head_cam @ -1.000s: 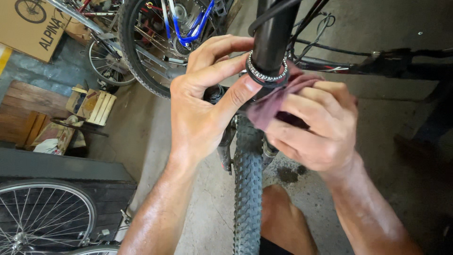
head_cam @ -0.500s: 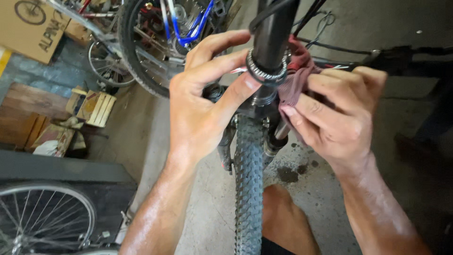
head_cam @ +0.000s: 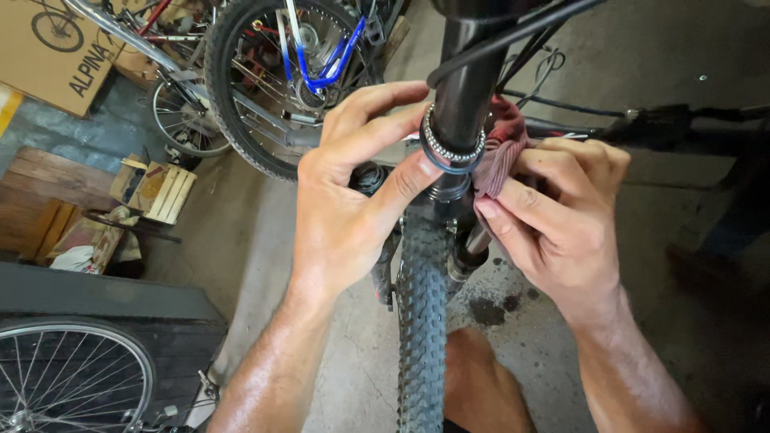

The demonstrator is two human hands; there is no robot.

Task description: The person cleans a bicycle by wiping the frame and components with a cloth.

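A flat brown cardboard box (head_cam: 50, 50) — printed with a dark bicycle outline — leans at the upper left.

Around the black steerer tube (head_cam: 464, 96), the following are counted: two hands, one bearing ring (head_cam: 451, 149) and one reddish rag (head_cam: 499, 152). One knobby front tyre (head_cam: 423, 321) is seen below it. Three further bicycle wheels are counted to its left, along with one cardboard box (head_cam: 48, 48) and one small wooden crate (head_cam: 164, 191).
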